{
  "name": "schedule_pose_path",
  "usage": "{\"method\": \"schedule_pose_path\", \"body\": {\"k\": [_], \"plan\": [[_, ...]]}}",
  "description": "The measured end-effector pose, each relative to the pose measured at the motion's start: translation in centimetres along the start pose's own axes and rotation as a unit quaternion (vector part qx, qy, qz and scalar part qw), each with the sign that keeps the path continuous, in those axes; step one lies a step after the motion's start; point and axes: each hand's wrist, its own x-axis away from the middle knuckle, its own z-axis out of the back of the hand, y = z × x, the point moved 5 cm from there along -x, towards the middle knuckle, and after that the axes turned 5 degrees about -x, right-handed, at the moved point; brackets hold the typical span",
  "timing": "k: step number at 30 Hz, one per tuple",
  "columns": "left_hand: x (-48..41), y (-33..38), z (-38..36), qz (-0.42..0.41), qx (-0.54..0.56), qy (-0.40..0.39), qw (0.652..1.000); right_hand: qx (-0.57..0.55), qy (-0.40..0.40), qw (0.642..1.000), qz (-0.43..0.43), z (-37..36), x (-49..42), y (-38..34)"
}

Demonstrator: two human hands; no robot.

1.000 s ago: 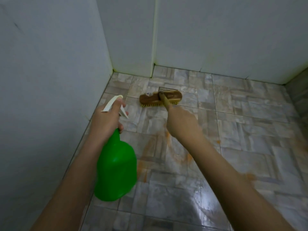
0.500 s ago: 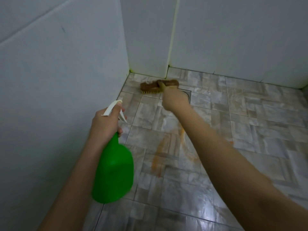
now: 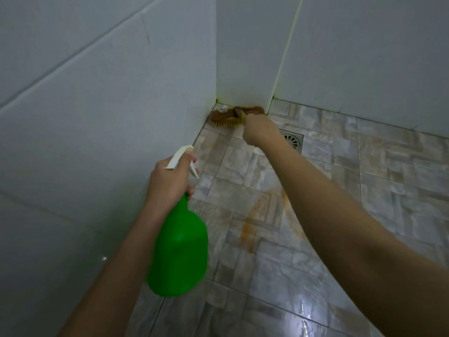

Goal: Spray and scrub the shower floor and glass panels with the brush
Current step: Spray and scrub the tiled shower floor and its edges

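Scrubbing has crossed the floor (image 3: 345,205) into the corner (image 3: 218,104), right hand (image 3: 259,131) clenching the brush (image 3: 233,115), left hand (image 3: 170,183) gripping the bottle (image 3: 179,251).

Dim, soft focus; glare on wet floor (image 3: 303,310) (wide-angle bowing).

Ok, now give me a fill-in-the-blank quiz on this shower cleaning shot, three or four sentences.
1. The left hand grips a spray bottle whose body is ____.
2. The right hand presses the brush into the ____ where the walls meet the floor.
3. The stain on the floor is ____ in colour.
Missing words: green; corner; orange.
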Motion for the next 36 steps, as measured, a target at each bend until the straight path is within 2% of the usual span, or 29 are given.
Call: {"method": "schedule_pose_path", "body": {"k": [3, 6, 11, 13, 18, 20, 23, 25, 31, 36], "plan": [[0.5, -0.2, 0.8, 0.002, -0.006, -0.001, 1.0, -0.005, -0.001, 1.0, 0.024, -1.9, 6.2, -0.9], [1.2, -0.5, 1.4, 0.002, -0.022, -0.003, 1.0, 0.011, -0.038, 0.999, 0.015, -4.1, 12.3, -1.4], [3.0, -0.5, 2.6, 0.003, -0.036, 0.008, 0.999, -0.019, -0.026, 0.999, 0.033, -1.9, 4.1, -1.4], [3.8, -0.7, 3.3, 0.002, -0.035, 0.009, 0.999, -0.005, -0.042, 0.999, 0.028, -1.7, 4.9, -1.6], [4.9, -1.6, 4.4, 0.005, -0.052, 0.006, 0.999, -0.033, -0.041, 0.998, 0.024, -5.3, 18.9, -1.6], [5.0, -1.8, 4.6, 0.011, -0.049, 0.006, 0.999, -0.017, -0.022, 0.999, 0.035, -5.2, 17.6, -1.4], [5.4, -1.7, 5.0, 0.005, -0.05, -0.002, 0.999, -0.027, -0.037, 0.999, 0.019, -3.9, 11.3, -1.2], [5.9, -2.0, 4.9, -0.004, -0.059, -0.011, 0.998, -0.017, -0.058, 0.998, 0.024, -3.0, 10.2, -1.2], [7.3, -2.4, 2.8, -0.011, -0.088, -0.052, 0.995, -0.059, -0.095, 0.993, -0.044, -4.9, 25.3, 2.4], [8.7, -1.9, 0.0, -0.016, -0.086, -0.093, 0.992, -0.075, -0.018, 0.995, -0.061, -3.8, 17.6, 5.5]]}}
